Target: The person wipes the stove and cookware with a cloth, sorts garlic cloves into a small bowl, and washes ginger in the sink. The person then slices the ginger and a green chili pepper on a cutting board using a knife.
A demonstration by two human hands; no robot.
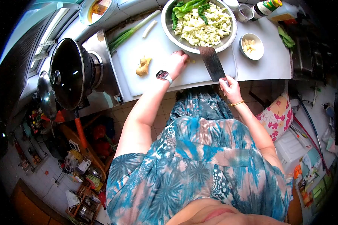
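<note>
My right hand (231, 90) grips the handle of a dark-bladed cleaver (212, 63). Its blade slants up and left over the right part of the white cutting board (157, 80), overlapping the rim of a metal bowl (234, 32). My left hand (179, 61), with a watch on the wrist, rests on the board with curled fingers; whatever is under them is hidden. Small yellowish bits (192, 60) lie just right of those fingertips. Left of this hand sits a knob of ginger (143, 66). Chopped cabbage (202, 28) and green leaves (191, 8) fill the bowl.
Green onion (135, 32) and a white stalk piece (149, 29) lie at the board's upper left. A small bowl of peeled garlic (252, 56) stands right of the board. A wok (67, 75) is on the stove at left. Bottles (264, 9) stand at the back right.
</note>
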